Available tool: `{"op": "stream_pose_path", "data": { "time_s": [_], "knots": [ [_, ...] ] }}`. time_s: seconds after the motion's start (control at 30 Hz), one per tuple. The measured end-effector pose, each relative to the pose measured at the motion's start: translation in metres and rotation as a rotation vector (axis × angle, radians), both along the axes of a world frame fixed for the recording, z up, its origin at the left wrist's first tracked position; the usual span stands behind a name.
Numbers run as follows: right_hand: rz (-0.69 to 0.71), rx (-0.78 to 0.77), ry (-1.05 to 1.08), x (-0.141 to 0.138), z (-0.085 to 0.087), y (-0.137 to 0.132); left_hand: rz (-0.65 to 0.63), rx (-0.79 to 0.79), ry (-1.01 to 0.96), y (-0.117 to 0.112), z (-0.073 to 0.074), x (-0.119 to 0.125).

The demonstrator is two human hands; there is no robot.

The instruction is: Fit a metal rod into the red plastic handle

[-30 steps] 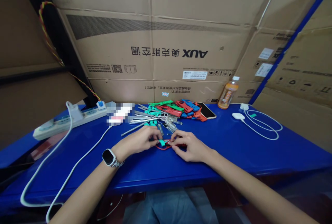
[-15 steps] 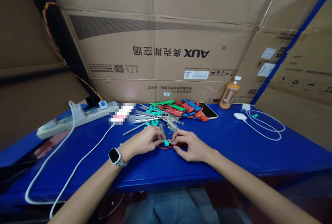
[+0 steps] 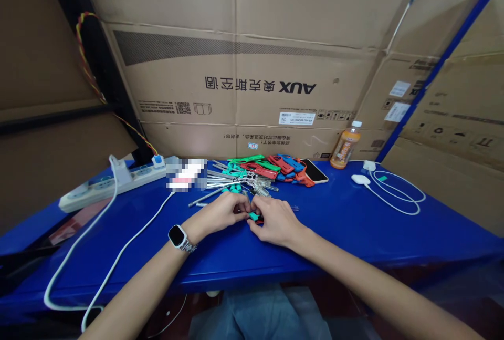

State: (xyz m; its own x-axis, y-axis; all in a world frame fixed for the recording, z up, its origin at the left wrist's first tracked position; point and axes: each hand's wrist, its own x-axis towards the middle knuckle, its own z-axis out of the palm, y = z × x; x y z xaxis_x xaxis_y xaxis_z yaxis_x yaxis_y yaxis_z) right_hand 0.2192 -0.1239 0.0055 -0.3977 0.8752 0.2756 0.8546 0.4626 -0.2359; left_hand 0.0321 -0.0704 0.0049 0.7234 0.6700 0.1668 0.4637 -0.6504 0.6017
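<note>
My left hand (image 3: 228,213) is closed, its thumb and fingertips pinching a small teal-green plastic part (image 3: 253,216). My right hand (image 3: 277,222) meets it from the other side, fingers curled over a red plastic piece (image 3: 260,222), most of which is hidden under the hand. The green part sits against the red piece; whether they are joined I cannot tell. Just beyond my fingertips lies a pile of thin metal rods (image 3: 220,178), clear-handled tools like small screwdrivers (image 3: 263,189) and more teal parts (image 3: 235,188).
Red plastic pieces (image 3: 260,171), blue ones (image 3: 290,162) and green ones (image 3: 246,160) lie behind the pile, beside a phone (image 3: 316,172). An orange drink bottle (image 3: 345,148) stands at the back right. A white charger cable (image 3: 409,208) and a power strip (image 3: 106,185) flank the blue table (image 3: 220,261).
My right hand has moved left and closed in over the red piece, covering its loop. My left hand keeps its pinch on the green part. The view has shifted slightly.
</note>
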Motion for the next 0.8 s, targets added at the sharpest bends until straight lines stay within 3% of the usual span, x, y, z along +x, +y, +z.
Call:
{"op": "stream_pose_path", "data": {
  "time_s": [0.47,0.8],
  "knots": [
    [-0.063,-0.030,0.165,0.002,-0.014,0.005,0.018,0.140,-0.061,0.003,-0.001,0.000],
    [-0.045,-0.005,0.165,0.005,-0.017,0.007,-0.154,0.298,0.100,0.008,-0.011,-0.011]
  ]
}}
